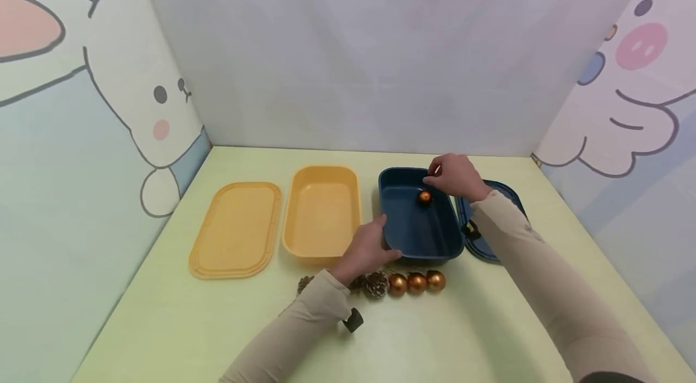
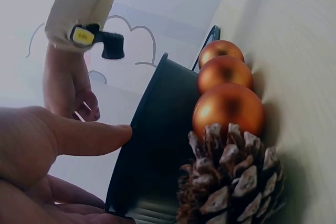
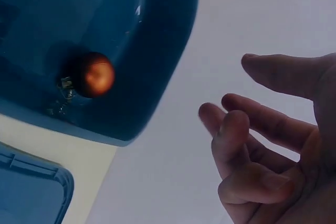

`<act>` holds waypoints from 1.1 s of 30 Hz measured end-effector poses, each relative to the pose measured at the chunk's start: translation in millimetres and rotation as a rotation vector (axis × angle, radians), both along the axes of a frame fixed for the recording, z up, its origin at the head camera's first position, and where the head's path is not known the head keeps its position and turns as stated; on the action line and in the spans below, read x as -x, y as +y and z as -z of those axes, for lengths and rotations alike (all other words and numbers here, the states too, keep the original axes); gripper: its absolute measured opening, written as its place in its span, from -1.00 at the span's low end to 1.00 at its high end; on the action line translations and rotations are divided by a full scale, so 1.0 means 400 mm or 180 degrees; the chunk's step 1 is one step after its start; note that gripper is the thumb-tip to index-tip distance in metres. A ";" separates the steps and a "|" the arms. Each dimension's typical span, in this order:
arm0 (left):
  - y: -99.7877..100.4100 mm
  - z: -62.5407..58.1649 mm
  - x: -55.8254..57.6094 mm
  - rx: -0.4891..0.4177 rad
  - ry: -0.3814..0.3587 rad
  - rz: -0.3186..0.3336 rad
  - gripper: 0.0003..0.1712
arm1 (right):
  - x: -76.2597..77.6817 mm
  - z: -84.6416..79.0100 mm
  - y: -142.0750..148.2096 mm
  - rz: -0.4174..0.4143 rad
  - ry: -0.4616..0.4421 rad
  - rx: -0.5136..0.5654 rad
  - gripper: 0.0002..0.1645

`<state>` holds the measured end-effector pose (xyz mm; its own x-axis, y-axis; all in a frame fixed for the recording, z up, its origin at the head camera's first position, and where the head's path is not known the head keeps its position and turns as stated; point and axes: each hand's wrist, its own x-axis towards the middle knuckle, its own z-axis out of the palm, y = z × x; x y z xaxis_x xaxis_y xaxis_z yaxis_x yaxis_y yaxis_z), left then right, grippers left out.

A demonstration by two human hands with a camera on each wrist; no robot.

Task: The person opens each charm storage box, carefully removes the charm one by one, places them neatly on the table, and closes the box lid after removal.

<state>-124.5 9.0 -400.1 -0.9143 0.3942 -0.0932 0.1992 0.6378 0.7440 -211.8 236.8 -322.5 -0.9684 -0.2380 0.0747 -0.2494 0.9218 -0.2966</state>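
A dark blue plastic container [image 1: 415,232] has one copper-coloured ball ornament [image 1: 425,197] in it, near its far right part. My left hand [image 1: 365,250] holds the container's near left corner, thumb at the near rim and fingers along the left side. Above the far right corner is my right hand [image 1: 455,176]. In the right wrist view its thumb stands apart from the loosely bent fingers [image 3: 234,129], with nothing between them. The ornament [image 3: 98,75] shows a metal cap there. Close before the container, three more copper balls [image 1: 417,283] line up beside a pine cone [image 1: 376,285].
A yellow container [image 1: 322,214] stands left of the blue one, with a yellow lid [image 1: 235,231] lying farther left. The blue lid [image 1: 484,247] lies at the right, partly under the right forearm. More pine cones [image 1: 304,282] are partly hidden by the left arm. Walls enclose the table.
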 end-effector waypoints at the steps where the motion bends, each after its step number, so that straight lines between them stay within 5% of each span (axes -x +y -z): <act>1: 0.000 0.000 0.000 0.0002 0.0007 0.0001 0.02 | 0.010 0.007 -0.005 0.0043 -0.0053 -0.0064 -0.73; 13: -0.003 -0.006 0.000 0.0032 0.0057 0.0015 0.02 | 0.103 0.095 -0.036 0.0309 -0.0394 -0.0003 -0.82; 20: -0.001 -0.004 -0.002 0.0001 0.0003 0.0021 0.02 | 0.104 0.127 -0.043 0.0350 -0.0633 -0.0259 -0.83; 33: -0.003 -0.003 -0.006 0.0063 0.0125 0.0030 0.00 | 0.081 0.161 -0.064 0.0309 -0.0493 -0.0803 -0.81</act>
